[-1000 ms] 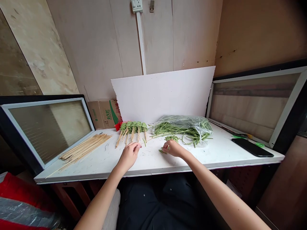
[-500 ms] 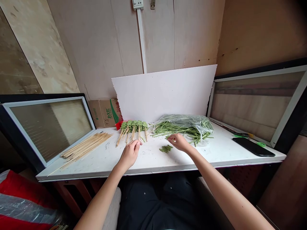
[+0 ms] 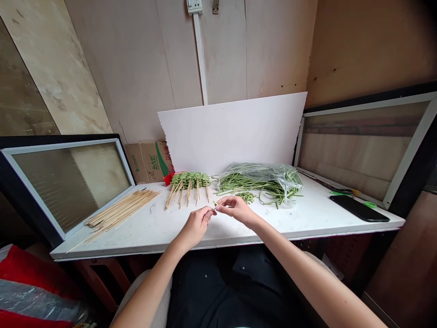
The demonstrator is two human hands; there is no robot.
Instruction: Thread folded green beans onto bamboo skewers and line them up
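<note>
Green bean piece [image 3: 215,203], one: at the fingertips, over the middle of the table [image 3: 143,232]. Right hand [image 3: 237,210]: in from the cut beans [image 3: 246,197], now pinching the piece. Left hand [image 3: 196,225]: pinched too, apparently on a thin stick, too fine to be sure. Change: hands apart a moment ago, now meeting at the fingertips; fetching seems to have given way to two-handed work on one piece. Cut beans: one heap, just beyond the right hand. Bagged beans [image 3: 235,184]: far edge, right of centre. Filled skewers [image 3: 189,178]: one row, far edge, left of centre. Bare sticks [image 3: 124,212]: one bundle, near the left edge.
</note>
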